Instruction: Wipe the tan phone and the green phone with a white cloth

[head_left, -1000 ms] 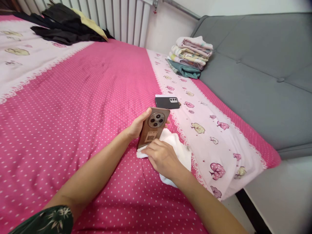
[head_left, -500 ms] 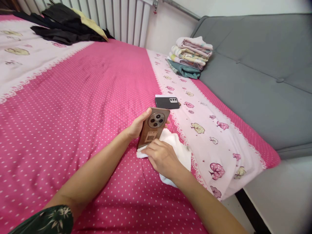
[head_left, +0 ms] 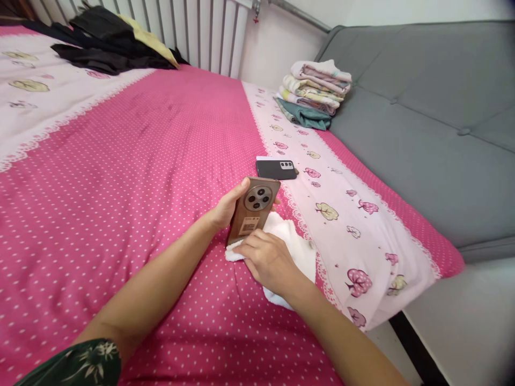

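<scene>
A gold-brown smartphone (head_left: pixel 246 208) with a round camera ring and a label on its back is held tilted upright by my left hand (head_left: pixel 226 208). The thumb lies along its left edge, and fingertips show at the right edge. My right hand (head_left: pixel 267 260) grips a white cloth (head_left: pixel 295 241) against the phone's lower end. Part of the cloth spreads on the bed behind and beneath this hand. Just beyond the held phone lies a black phone (head_left: pixel 269 169), back up, with something white along its far edge.
The bed has a pink dotted cover (head_left: pixel 173 139) with pale printed bands. Folded fabrics (head_left: pixel 316 91) are stacked near the grey padded headboard (head_left: pixel 410 123). Dark clothes (head_left: pixel 100 40) lie at the far left, before a white radiator (head_left: pixel 201 32).
</scene>
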`<state>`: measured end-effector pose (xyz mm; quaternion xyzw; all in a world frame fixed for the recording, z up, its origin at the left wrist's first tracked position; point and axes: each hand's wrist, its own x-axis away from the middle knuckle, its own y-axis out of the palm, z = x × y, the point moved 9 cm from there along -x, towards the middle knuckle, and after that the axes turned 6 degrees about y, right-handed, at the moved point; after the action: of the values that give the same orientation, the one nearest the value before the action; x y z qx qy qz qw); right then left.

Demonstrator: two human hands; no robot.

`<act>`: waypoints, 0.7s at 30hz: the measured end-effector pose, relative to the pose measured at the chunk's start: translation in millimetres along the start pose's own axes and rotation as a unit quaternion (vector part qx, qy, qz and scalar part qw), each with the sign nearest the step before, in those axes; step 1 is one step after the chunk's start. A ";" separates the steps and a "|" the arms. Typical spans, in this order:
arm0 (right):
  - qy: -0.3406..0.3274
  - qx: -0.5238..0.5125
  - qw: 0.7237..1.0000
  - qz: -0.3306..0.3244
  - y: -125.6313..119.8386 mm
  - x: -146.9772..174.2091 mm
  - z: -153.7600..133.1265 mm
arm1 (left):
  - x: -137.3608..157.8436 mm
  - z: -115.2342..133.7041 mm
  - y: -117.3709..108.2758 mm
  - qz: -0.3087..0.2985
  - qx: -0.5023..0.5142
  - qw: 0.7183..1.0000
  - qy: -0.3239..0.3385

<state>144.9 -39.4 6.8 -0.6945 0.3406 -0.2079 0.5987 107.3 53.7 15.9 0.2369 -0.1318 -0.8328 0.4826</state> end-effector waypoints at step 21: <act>-0.002 0.003 1.000 0.010 -2.7 0.0 -0.4 | 0.5 -0.7 -0.8 0.000 -0.004 1.000 0.001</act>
<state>145.2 -39.5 9.6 -0.6898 0.3458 -0.2020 0.6031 106.9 53.7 14.9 0.2358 -0.1281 -0.8334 0.4832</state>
